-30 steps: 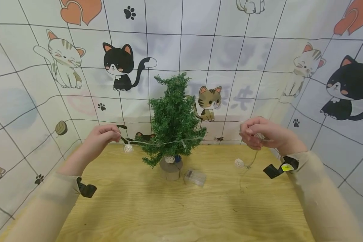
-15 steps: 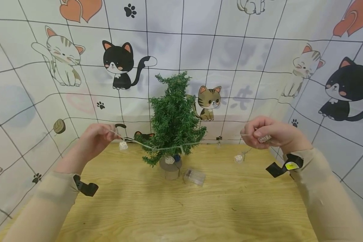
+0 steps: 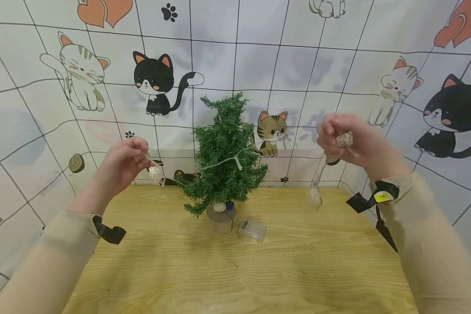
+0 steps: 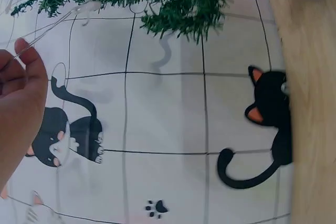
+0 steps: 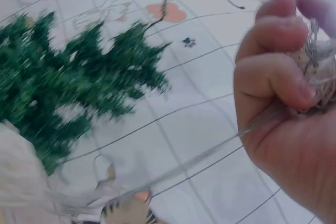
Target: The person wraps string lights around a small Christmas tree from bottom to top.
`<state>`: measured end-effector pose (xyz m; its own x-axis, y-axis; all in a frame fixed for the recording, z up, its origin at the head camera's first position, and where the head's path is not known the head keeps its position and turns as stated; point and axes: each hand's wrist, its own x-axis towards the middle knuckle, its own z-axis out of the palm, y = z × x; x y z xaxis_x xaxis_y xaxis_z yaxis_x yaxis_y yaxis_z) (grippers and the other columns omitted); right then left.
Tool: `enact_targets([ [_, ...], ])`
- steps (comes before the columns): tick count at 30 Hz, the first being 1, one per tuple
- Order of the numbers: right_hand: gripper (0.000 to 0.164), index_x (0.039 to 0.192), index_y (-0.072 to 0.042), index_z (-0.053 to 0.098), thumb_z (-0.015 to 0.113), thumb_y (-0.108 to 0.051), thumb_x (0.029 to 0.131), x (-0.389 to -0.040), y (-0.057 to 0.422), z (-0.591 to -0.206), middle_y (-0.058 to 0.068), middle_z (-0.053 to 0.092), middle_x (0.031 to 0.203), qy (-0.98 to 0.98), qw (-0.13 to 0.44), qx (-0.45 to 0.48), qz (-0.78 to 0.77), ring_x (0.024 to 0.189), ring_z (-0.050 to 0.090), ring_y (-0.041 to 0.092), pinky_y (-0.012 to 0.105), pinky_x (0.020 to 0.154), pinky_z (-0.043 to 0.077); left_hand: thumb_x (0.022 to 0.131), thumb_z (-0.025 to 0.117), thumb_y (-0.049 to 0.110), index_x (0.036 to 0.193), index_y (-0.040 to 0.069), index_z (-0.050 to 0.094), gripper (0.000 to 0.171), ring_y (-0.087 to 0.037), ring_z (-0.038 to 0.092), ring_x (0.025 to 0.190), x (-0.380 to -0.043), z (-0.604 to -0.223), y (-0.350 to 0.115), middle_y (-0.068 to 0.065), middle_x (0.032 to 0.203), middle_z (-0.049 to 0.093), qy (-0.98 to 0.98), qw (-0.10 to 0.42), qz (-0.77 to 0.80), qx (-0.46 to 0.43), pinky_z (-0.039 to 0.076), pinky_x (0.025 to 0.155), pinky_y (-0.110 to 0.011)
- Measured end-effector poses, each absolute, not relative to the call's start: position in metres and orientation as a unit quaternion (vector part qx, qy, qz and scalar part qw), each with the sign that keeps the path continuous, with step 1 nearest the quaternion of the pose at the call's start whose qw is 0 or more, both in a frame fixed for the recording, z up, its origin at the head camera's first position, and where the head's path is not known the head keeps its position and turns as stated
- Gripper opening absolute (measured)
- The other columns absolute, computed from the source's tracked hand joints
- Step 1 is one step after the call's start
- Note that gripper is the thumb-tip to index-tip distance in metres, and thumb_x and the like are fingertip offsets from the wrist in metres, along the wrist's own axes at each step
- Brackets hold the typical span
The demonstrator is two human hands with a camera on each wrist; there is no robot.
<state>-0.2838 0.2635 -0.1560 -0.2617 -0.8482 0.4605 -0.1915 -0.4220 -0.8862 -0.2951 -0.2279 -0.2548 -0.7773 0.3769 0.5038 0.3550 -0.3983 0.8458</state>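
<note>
A small green artificial Christmas tree stands upright at the back of the table on a round wooden base. A thin string of lights with white woven balls crosses the tree's front. My left hand, left of the tree, pinches its wire, and a ball hangs by the fingertips. To the right, my right hand is raised with its fingers curled around the wire and a woven ball. Another ball dangles below that hand.
A clear battery box lies on the wooden table just right of the base. A white ball and a blue one sit under the lowest branches. Cat-print cloth hangs behind and at both sides.
Both hands have risen, the right one more. The light string between them has moved up from the tree's lower branches, now slanting higher on the right.
</note>
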Motion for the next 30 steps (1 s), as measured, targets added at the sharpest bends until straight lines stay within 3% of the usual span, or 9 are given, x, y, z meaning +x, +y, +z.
enact_targets([
  [1, 0.036, 0.094, 0.005, 0.057, 0.024, -0.007, 0.105, -0.284, 0.261, -0.15, 0.009, 0.052, 0.078, 0.465, 0.254, -0.539, -0.655, 0.055, 0.031, 0.018, 0.026, 0.044, 0.022, 0.091, 0.029, -0.009, 0.096, 0.005, 0.061, 0.035, -0.023, 0.028, 0.06, -0.294, -0.25, -0.227, -0.003, 0.065, 0.037, 0.585, 0.005, 0.742, 0.327, 0.047, 0.071, -0.029],
  [4, 0.037, 0.095, 0.008, 0.058, 0.027, -0.009, 0.105, -0.283, 0.252, -0.132, 0.012, 0.058, 0.081, 0.443, 0.244, -0.503, -0.701, 0.056, 0.032, 0.02, 0.026, 0.047, 0.023, 0.095, 0.043, -0.001, 0.11, 0.01, 0.061, 0.025, -0.021, 0.045, 0.059, -0.287, -0.235, -0.221, -0.003, 0.07, 0.045, 0.743, -0.011, 0.593, 0.31, 0.05, 0.071, -0.034],
  [7, 0.036, 0.097, 0.011, 0.059, 0.029, -0.008, 0.105, -0.281, 0.243, -0.115, 0.018, 0.063, 0.089, 0.426, 0.226, -0.469, -0.74, 0.054, 0.033, 0.021, 0.025, 0.047, 0.023, 0.095, 0.052, 0.01, 0.116, 0.016, 0.064, 0.025, -0.02, 0.061, 0.074, -0.279, -0.222, -0.213, 0.001, 0.083, 0.06, 0.858, -0.007, 0.404, 0.318, 0.049, 0.07, -0.037],
  [9, 0.035, 0.099, 0.011, 0.06, 0.032, -0.008, 0.105, -0.279, 0.237, -0.104, 0.021, 0.066, 0.095, 0.428, 0.199, -0.439, -0.764, 0.053, 0.035, 0.021, 0.025, 0.047, 0.021, 0.093, 0.053, 0.014, 0.114, 0.017, 0.067, 0.026, -0.019, 0.063, 0.079, -0.273, -0.215, -0.205, 0.002, 0.091, 0.065, 0.888, 0.003, 0.312, 0.337, 0.048, 0.07, -0.038],
  [12, 0.033, 0.101, 0.01, 0.063, 0.035, -0.008, 0.105, -0.277, 0.23, -0.09, 0.022, 0.067, 0.105, 0.449, 0.144, -0.394, -0.789, 0.051, 0.038, 0.021, 0.023, 0.047, 0.02, 0.091, 0.052, 0.014, 0.107, 0.016, 0.072, 0.025, -0.014, 0.058, 0.07, -0.266, -0.205, -0.194, 0.004, 0.087, 0.067, 0.894, 0.024, 0.253, 0.368, 0.046, 0.065, -0.035],
  [16, 0.028, 0.105, 0.008, 0.06, 0.037, -0.008, 0.104, -0.276, 0.222, -0.076, 0.019, 0.064, 0.116, 0.473, 0.092, -0.361, -0.799, 0.051, 0.04, 0.022, 0.023, 0.046, 0.021, 0.09, 0.059, 0.016, 0.089, 0.019, 0.074, 0.015, -0.008, 0.042, 0.052, -0.26, -0.191, -0.183, 0.007, 0.064, 0.056, 0.888, 0.038, 0.232, 0.396, 0.039, 0.054, -0.028],
  [20, 0.022, 0.108, 0.007, 0.055, 0.04, -0.008, 0.104, -0.276, 0.216, -0.065, 0.018, 0.058, 0.127, 0.467, 0.063, -0.345, -0.812, 0.051, 0.044, 0.023, 0.024, 0.044, 0.021, 0.091, 0.063, 0.015, 0.08, 0.017, 0.069, 0.013, -0.01, 0.043, 0.046, -0.254, -0.179, -0.174, 0.004, 0.055, 0.046, 0.88, 0.049, 0.26, 0.395, 0.042, 0.05, -0.028],
  [26, 0.017, 0.109, 0.004, 0.054, 0.044, -0.008, 0.103, -0.28, 0.206, -0.056, 0.015, 0.05, 0.14, 0.463, 0.042, -0.338, -0.819, 0.051, 0.047, 0.023, 0.022, 0.042, 0.024, 0.096, 0.06, 0.017, 0.097, 0.007, 0.066, 0.012, -0.025, 0.056, 0.052, -0.248, -0.162, -0.166, -0.009, 0.064, 0.056, 0.862, -0.015, 0.369, 0.347, 0.043, 0.056, -0.031],
  [30, 0.015, 0.107, 0.003, 0.054, 0.045, -0.008, 0.102, -0.282, 0.204, -0.055, 0.013, 0.047, 0.143, 0.47, 0.035, -0.329, -0.818, 0.049, 0.046, 0.022, 0.022, 0.042, 0.021, 0.095, 0.053, 0.003, 0.117, 0.008, 0.058, 0.023, -0.03, 0.059, 0.06, -0.249, -0.152, -0.159, -0.016, 0.078, 0.054, 0.829, -0.051, 0.444, 0.336, 0.052, 0.069, -0.033],
])
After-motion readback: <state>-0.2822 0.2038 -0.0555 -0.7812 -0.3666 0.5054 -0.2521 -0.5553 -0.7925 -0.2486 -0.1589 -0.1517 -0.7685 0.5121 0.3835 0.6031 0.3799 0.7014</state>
